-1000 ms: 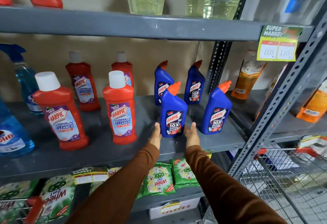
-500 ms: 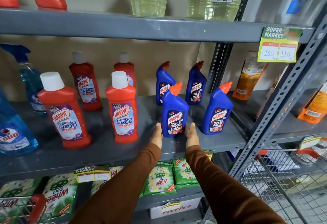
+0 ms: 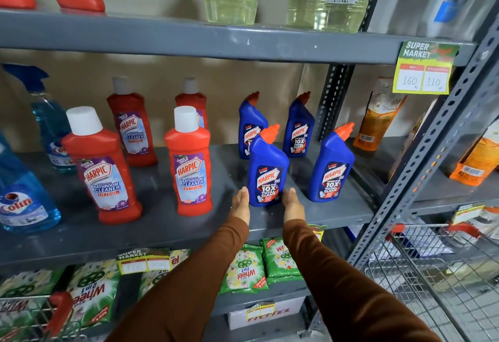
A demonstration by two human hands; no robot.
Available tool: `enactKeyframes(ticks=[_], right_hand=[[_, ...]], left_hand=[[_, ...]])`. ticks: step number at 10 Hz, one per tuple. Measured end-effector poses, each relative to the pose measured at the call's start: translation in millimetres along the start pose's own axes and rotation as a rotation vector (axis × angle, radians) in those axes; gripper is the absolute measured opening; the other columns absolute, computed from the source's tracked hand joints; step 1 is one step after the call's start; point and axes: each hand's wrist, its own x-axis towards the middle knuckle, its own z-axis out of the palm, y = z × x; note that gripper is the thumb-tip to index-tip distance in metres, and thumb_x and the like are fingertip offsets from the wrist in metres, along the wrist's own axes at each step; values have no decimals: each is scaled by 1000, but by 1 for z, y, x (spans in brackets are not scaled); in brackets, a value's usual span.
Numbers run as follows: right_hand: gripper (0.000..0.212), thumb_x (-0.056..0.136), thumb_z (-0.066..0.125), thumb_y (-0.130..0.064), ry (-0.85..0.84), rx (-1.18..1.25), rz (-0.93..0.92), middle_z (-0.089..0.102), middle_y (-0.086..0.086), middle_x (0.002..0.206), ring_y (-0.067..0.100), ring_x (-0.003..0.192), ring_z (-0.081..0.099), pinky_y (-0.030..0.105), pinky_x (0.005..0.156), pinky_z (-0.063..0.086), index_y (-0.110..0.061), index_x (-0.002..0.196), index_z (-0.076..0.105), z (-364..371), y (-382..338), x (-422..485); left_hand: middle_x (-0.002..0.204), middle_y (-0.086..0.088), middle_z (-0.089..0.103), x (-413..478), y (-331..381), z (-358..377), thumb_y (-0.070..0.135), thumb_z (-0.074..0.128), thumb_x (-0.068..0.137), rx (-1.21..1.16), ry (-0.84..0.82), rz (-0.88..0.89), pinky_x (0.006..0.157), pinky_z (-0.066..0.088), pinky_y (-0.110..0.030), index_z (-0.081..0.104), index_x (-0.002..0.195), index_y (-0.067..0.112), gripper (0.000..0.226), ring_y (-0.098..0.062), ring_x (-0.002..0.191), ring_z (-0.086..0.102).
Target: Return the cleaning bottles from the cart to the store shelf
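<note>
A grey metal store shelf (image 3: 151,236) fills the view, its middle tier lined with red bathroom-cleaner bottles (image 3: 189,163) and four blue toilet-cleaner bottles. A wire cart (image 3: 437,282) stands at lower right, beside the shelf's perforated upright. The front blue bottle (image 3: 266,168) stands upright near the shelf's front edge, left of its twin (image 3: 330,166), exactly where it stood a second ago. Two brown-sleeved arms reach in from below. The left hand (image 3: 241,205) and right hand (image 3: 293,205) flank the bottle's base, palms facing inward, fingers straight and together, set as before; whether they press the plastic or sit just off it cannot be told. Only the camera has edged slightly.
</note>
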Motion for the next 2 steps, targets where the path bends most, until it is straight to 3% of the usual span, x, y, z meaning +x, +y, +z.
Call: enactKeyframes(ticks=[1, 2], right_hand=[[38, 91, 50, -16, 99, -271, -96, 57, 17, 132, 32, 121, 51, 39, 108, 37, -4, 126, 52, 3, 0, -8], [36, 89, 50, -7, 93, -369, -119, 57, 19, 131, 36, 122, 51, 39, 108, 37, -3, 125, 53, 3, 3, -15]], left_hand=[[133, -19, 52, -21, -1, -6, 24, 41, 93, 156, 121, 118, 108, 35, -38, 42, 129, 1, 42, -32, 123, 48], [120, -21, 63, -30, -4, -14, 18, 44, 91, 155, 272, 182, 100, 43, -37, 54, 117, 2, 32, -34, 112, 57]])
